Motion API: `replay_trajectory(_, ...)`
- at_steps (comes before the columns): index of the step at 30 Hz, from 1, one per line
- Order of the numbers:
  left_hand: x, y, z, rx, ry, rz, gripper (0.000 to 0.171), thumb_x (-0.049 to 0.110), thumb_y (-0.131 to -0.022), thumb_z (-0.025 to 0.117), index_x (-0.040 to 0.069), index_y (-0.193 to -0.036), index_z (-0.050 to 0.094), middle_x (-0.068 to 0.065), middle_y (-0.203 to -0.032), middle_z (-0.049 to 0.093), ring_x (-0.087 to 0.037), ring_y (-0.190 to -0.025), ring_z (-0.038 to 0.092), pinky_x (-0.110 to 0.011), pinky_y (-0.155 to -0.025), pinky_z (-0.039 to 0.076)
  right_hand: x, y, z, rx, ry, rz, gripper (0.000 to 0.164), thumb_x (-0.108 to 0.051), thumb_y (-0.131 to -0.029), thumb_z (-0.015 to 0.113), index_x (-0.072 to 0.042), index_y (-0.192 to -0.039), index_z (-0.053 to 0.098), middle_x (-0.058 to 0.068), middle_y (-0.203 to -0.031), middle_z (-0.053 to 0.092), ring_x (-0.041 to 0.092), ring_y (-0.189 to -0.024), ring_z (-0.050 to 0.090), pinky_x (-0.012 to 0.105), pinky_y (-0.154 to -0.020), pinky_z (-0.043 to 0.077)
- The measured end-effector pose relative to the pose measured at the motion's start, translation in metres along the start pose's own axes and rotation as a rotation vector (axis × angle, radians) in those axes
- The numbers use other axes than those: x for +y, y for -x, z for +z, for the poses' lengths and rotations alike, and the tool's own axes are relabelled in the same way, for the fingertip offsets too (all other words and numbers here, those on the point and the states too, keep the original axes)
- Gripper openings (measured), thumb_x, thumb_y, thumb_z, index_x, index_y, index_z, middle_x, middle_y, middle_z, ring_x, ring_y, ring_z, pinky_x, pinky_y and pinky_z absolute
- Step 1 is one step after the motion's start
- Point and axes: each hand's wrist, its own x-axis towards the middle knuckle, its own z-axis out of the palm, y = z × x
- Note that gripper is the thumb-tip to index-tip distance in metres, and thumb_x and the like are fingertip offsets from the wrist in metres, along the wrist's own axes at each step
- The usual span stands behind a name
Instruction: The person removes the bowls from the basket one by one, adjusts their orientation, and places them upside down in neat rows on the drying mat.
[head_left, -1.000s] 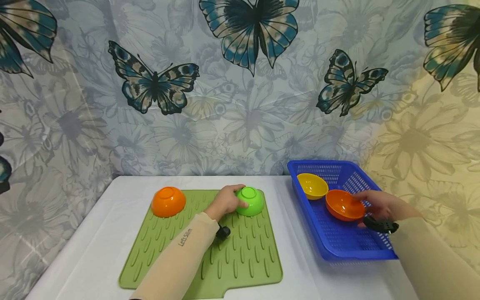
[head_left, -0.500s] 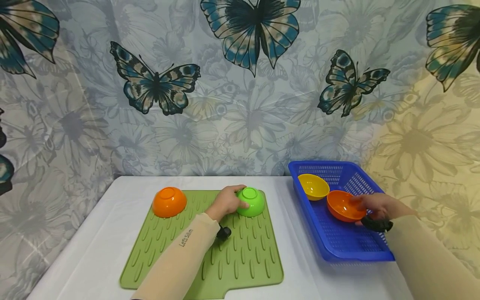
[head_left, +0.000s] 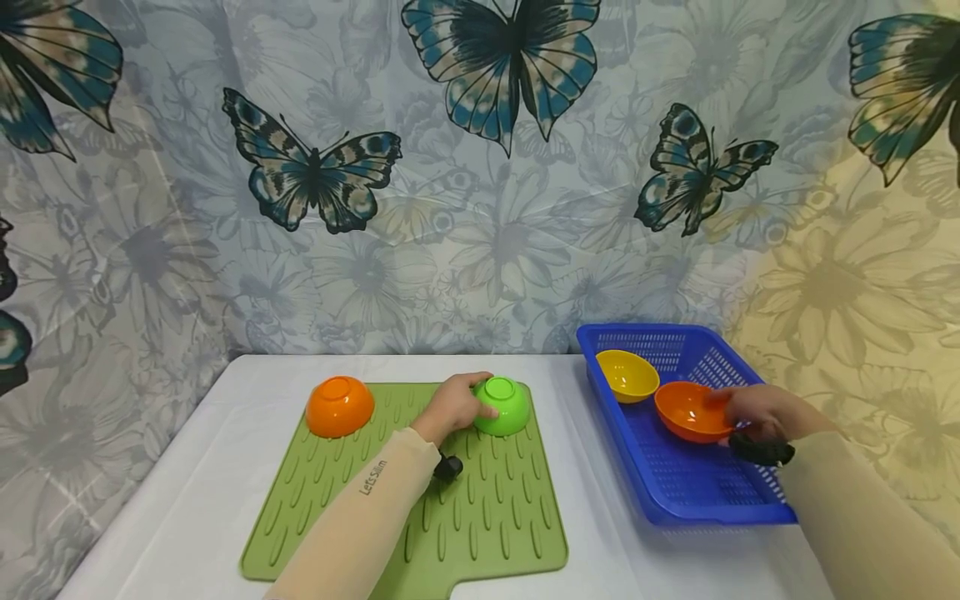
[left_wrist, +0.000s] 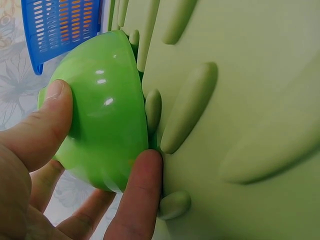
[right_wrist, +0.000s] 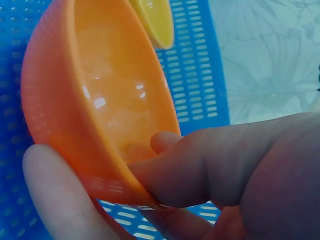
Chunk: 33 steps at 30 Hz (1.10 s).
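Upside-down green bowl (head_left: 504, 410) on the mat (head_left: 480, 542), grasped by the left hand (head_left: 453, 407); overturned orange bowl (head_left: 339, 408) seen left of that hand. Second orange bowl (head_left: 682, 412) pinched at its rim by the right hand (head_left: 761, 410), inside the blue basket (head_left: 720, 516); yellow bowl (head_left: 628, 377) noted left of that hand.

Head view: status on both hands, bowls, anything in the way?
Left hand gripping upturned green bowl on mat. Right hand pinching orange bowl in blue basket. Yellow bowl close beside; nothing visibly blocking.
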Motion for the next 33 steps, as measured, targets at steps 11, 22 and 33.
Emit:
replay_trajectory(11,-0.002,0.001,0.002,-0.005,0.009,0.003,0.071,0.018,-0.079,0.086,0.023,-0.143,0.058,-0.012,-0.14,0.055,-0.026,-0.102,0.057,-0.035,-0.066,0.052,-0.009,0.021,-0.005,-0.029,-0.015,-0.156,0.078,0.018,-0.082,0.044,0.018,-0.149,0.005,0.038,-0.131,0.026,0.032,-0.086,0.062,0.04,-0.077,0.058)
replay_trajectory(22,0.0,0.001,0.001,-0.001,0.037,-0.012,0.071,0.018,-0.079,0.086,0.024,-0.143,0.057,-0.012,-0.14,0.054,-0.025,-0.099,0.056,-0.034,-0.064,0.052,-0.022,0.052,0.016,-0.095,-0.331,-0.256,0.058,0.017,-0.088,0.045,-0.032,-0.103,0.073,0.028,-0.146,0.01,0.037,-0.093,0.064,0.045,-0.08,0.057)
replay_trajectory(33,0.0,0.002,0.002,0.005,0.013,0.003,0.07,0.018,-0.079,0.086,0.023,-0.143,0.057,-0.012,-0.141,0.054,-0.027,-0.107,0.055,-0.036,-0.071,0.051,-0.033,0.075,0.055,-0.112,-0.378,-0.348,0.051,0.014,-0.091,0.051,-0.027,-0.113,0.073,0.019,-0.137,0.028,0.035,-0.096,0.065,0.046,-0.082,0.056)
